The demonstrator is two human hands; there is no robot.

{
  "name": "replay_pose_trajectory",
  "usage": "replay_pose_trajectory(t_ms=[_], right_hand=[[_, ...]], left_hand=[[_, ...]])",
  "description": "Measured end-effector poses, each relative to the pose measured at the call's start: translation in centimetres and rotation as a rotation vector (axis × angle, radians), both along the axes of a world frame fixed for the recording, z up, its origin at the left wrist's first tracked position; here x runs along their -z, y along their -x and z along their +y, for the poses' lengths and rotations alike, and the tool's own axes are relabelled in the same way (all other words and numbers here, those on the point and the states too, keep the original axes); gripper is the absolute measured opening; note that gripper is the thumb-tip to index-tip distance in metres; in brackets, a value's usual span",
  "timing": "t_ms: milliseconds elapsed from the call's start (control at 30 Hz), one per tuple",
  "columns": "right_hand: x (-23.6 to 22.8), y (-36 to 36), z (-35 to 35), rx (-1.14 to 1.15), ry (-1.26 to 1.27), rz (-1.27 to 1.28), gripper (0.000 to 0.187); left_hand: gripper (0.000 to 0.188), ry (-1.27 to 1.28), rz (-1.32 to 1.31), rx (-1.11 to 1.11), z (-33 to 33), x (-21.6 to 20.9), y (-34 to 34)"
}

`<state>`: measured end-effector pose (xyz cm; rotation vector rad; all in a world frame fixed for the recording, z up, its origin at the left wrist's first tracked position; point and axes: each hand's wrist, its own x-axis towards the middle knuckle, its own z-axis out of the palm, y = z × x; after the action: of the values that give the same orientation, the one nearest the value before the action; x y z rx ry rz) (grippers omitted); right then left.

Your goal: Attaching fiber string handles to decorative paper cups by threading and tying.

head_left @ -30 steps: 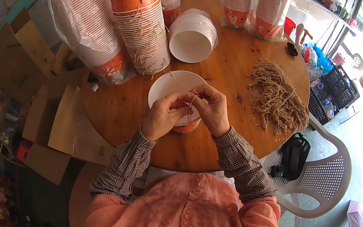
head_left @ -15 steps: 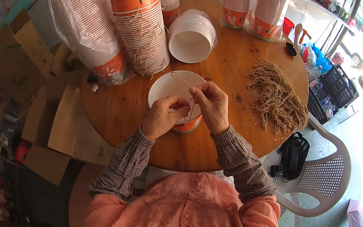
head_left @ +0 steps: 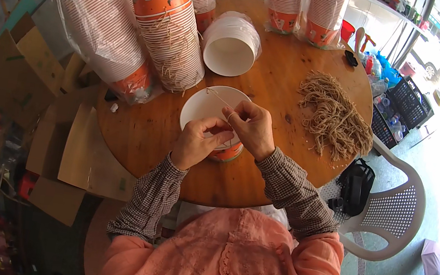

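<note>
A paper bucket (head_left: 196,105), white inside and orange outside, stands before me on the round wooden table. Over its mouth, my left hand (head_left: 200,143) pinches a thin string at the near side. My right hand (head_left: 250,128) is closed on the same string (head_left: 217,94), which runs taut to the bucket's far rim and appears fastened there. Part of the string is hidden behind my fingers. Right of the bucket lies a tangled heap of tan twine (head_left: 333,118).
Behind the bucket, white paper buckets (head_left: 232,53) lie tipped over in clear plastic. A tall bucket stack (head_left: 169,37) with strings rises at the left, beside wrapped stacks (head_left: 95,14). Open cardboard boxes (head_left: 78,141) sit left of the table (head_left: 258,184); a plastic chair (head_left: 391,216) stands right.
My right hand has shifted slightly left and turned, drawing closer to the left hand. The string between them shows less. The left hand stays nearly in place.
</note>
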<state>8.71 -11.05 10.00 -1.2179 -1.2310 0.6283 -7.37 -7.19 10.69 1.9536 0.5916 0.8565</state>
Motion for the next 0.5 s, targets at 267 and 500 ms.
replay_pose_trajectory(t_ms=[267,500], right_hand=[[-2.4,-5.3,0.2,-0.093,-0.060,-0.409,0.021],[-1.2,-6.2,-3.1,-0.202,-0.200,-0.165,0.021]], left_hand=[[0.016,0.107,0.051,0.076,0.1,-0.5,-0.1],[0.015,0.314,-0.048,0.122,1.2,0.1,0.1]])
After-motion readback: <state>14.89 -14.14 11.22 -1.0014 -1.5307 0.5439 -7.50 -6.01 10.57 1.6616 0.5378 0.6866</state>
